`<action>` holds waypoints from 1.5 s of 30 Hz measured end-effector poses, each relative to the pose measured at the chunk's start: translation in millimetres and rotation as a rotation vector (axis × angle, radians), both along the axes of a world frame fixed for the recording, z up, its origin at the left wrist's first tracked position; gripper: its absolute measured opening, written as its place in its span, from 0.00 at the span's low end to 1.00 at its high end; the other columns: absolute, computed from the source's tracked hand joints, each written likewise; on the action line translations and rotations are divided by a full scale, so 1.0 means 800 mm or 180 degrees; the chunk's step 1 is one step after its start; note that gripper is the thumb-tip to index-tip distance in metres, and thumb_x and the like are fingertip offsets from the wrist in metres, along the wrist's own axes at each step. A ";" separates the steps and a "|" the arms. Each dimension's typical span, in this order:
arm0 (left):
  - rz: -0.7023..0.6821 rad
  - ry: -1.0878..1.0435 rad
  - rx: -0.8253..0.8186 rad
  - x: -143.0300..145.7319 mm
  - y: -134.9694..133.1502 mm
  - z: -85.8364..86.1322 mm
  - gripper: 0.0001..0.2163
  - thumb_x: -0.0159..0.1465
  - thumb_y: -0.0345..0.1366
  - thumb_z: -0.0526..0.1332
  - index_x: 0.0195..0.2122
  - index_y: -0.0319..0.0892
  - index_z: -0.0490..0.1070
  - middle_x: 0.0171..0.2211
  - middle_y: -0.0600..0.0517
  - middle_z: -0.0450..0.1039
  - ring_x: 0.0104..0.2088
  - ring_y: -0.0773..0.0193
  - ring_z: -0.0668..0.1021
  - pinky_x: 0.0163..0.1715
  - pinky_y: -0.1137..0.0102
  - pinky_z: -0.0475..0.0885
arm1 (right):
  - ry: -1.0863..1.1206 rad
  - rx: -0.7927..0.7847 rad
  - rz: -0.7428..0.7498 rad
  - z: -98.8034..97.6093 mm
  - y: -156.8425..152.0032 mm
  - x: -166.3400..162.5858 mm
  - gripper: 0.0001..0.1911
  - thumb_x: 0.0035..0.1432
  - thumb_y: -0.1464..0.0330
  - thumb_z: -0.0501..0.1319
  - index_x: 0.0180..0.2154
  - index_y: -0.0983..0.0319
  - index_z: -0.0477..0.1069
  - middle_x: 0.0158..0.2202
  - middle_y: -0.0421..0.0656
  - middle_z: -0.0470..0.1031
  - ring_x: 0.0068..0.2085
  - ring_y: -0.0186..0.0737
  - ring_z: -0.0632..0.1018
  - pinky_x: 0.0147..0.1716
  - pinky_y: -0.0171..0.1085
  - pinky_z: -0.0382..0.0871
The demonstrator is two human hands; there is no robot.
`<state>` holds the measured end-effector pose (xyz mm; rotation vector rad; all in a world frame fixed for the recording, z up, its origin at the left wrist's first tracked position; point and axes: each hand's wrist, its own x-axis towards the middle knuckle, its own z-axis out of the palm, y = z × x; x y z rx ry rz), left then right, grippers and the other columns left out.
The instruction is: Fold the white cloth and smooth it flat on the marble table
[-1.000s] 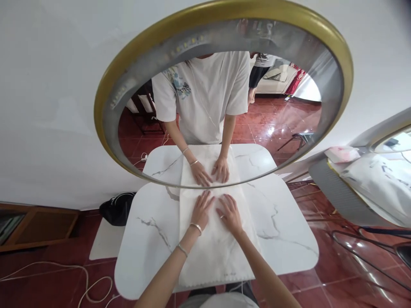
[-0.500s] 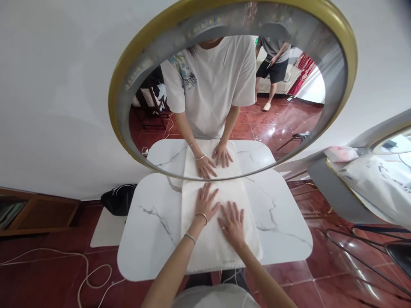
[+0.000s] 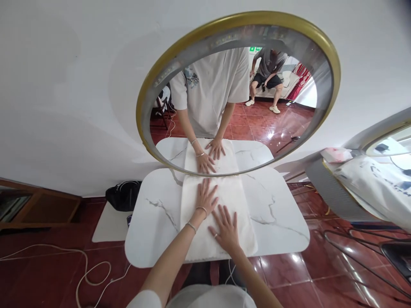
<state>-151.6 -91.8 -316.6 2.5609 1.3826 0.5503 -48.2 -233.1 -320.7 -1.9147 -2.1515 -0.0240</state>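
Note:
A white cloth point(image 3: 245, 224), like a folded towel, lies flat along the middle of a white marble-patterned table point(image 3: 282, 209). My left hand point(image 3: 206, 199) rests on its far part, fingers spread, two bracelets on the wrist. Nearer to me and a little to the right, my right hand point(image 3: 226, 231) presses flat on the same cloth with fingers apart and a ring on one. Neither hand grips anything. Some of the cloth is covered by my hands and forearms.
A round gold-rimmed mirror point(image 3: 335, 81) overhangs the table's far edge, reflecting me and a seated person. A black bag point(image 3: 123, 196) sits left of the table, cables point(image 3: 86, 265) on the red floor. Right stands a grey-sided table point(image 3: 327, 188) with a white plastic bag point(image 3: 375, 179).
My right hand has slid slightly left and toward me over the cloth, still spread. The left hand has barely moved. In the mirror, the other person has gone from standing to sitting.

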 end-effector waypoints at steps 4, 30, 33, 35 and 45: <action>-0.0256 -0.0093 -0.0117 0.060 -0.013 0.006 0.25 0.64 0.40 0.58 0.63 0.48 0.58 0.71 0.47 0.35 0.69 0.45 0.44 0.64 0.45 0.48 | 0.0139 -0.0089 -0.0157 -0.006 -0.013 0.068 0.29 0.65 0.52 0.50 0.64 0.52 0.55 0.67 0.45 0.55 0.66 0.50 0.56 0.62 0.60 0.44; 0.0975 0.0857 0.0224 -0.186 -0.148 0.017 0.28 0.65 0.43 0.56 0.66 0.49 0.54 0.69 0.44 0.45 0.68 0.46 0.51 0.62 0.50 0.55 | 0.0484 0.0174 0.0005 -0.006 0.025 -0.080 0.30 0.65 0.60 0.51 0.66 0.52 0.49 0.69 0.48 0.48 0.68 0.55 0.51 0.61 0.62 0.45; 0.0709 0.0729 0.0167 -0.162 -0.138 0.015 0.30 0.64 0.45 0.57 0.67 0.50 0.52 0.69 0.44 0.44 0.68 0.46 0.51 0.62 0.51 0.54 | 0.0354 0.0246 -0.0175 -0.012 0.019 -0.049 0.31 0.65 0.59 0.51 0.67 0.52 0.47 0.69 0.48 0.46 0.68 0.56 0.50 0.61 0.63 0.46; 0.0573 0.0635 0.0124 -0.157 -0.135 0.016 0.31 0.64 0.46 0.58 0.67 0.51 0.51 0.69 0.45 0.44 0.68 0.48 0.51 0.62 0.52 0.54 | 0.0292 0.0242 -0.0226 -0.014 0.017 -0.040 0.31 0.65 0.58 0.50 0.67 0.52 0.45 0.69 0.48 0.44 0.68 0.56 0.49 0.61 0.64 0.46; 0.0960 0.0603 0.0156 -0.279 -0.159 0.020 0.28 0.64 0.45 0.57 0.65 0.52 0.55 0.67 0.48 0.51 0.66 0.49 0.56 0.61 0.53 0.58 | 0.0186 0.0121 0.0028 -0.002 0.013 -0.164 0.36 0.63 0.58 0.52 0.68 0.52 0.40 0.69 0.49 0.46 0.67 0.60 0.52 0.60 0.64 0.48</action>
